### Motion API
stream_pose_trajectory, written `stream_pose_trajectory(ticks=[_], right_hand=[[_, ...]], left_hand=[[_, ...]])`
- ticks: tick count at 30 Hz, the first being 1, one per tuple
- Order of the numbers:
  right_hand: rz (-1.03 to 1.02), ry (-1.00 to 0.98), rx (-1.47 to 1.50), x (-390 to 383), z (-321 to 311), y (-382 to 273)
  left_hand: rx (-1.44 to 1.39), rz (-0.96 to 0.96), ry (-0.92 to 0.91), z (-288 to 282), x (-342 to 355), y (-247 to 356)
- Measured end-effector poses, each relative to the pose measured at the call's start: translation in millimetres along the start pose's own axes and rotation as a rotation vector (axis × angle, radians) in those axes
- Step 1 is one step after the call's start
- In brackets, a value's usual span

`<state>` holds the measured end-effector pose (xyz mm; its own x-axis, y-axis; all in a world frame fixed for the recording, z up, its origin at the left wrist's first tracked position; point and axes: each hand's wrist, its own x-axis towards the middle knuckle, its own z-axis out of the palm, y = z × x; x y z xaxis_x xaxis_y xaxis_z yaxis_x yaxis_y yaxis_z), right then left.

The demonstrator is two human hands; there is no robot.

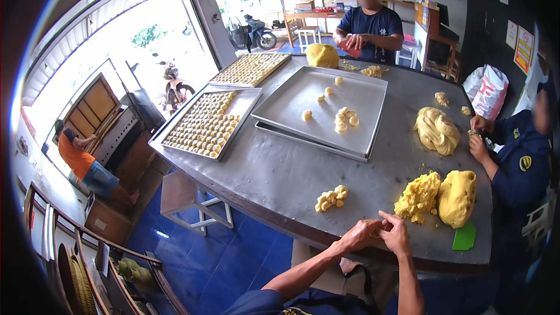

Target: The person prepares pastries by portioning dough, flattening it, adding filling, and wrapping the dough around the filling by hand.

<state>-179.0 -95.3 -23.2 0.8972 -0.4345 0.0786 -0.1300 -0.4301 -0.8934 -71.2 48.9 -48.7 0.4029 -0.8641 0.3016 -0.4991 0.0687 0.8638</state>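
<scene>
My left hand [361, 235] and my right hand [396, 234] meet at the table's near edge, fingers bent toward each other. Whatever lies between them is hidden. Just beyond my right hand rests a crumbly yellow mass [417, 197], with a smoother yellow lump [458, 199] against its right side. A green dough scraper [464, 237] lies flat below that lump. Ahead and to the left of my hands, several small pale-yellow dough pieces [331, 198] sit in a cluster. Farther off is a big folded lump of pale dough [437, 131].
A large metal tray [280, 96] with several dough balls sits mid-table on another tray. Two trays of rows of balls, one nearer [205, 125] and one farther [249, 70], stand left. Co-workers handle dough at the right and far sides. A wooden stool [185, 195] stands left below.
</scene>
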Motion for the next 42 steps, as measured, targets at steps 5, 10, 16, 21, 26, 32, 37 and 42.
stream_pose_trajectory(ticks=[5, 10, 16, 21, 26, 32, 37, 42], right_hand=[[-0.145, 0.296, -0.576, 20, -47, -18], [-0.167, 0.454, -0.964, 49, -70, 14], [-0.239, 0.573, -1.049, 42, -58, 4], [-0.214, 0.550, -0.885, 8, -43, 36], [-0.126, 0.560, -0.711, -27, -38, 49], [-0.133, 0.607, -0.414, -53, -52, 38], [-0.033, 0.707, -0.257, -45, -64, 34], [0.013, 0.660, -0.325, -18, -76, 32]], left_hand=[[0.057, -0.247, 0.012, -5, 9, 24], [-0.303, -0.404, 0.138, -2, 4, 1], [-0.428, -0.251, 0.058, -18, 0, 2], [-0.178, -0.226, 0.029, -22, -7, -15], [0.417, 0.066, 0.047, -13, 13, 12], [0.382, -0.052, 0.195, -26, 7, 6], [0.464, -0.331, 0.072, -44, 44, 11], [0.913, -0.118, 0.189, -18, 80, -24]])
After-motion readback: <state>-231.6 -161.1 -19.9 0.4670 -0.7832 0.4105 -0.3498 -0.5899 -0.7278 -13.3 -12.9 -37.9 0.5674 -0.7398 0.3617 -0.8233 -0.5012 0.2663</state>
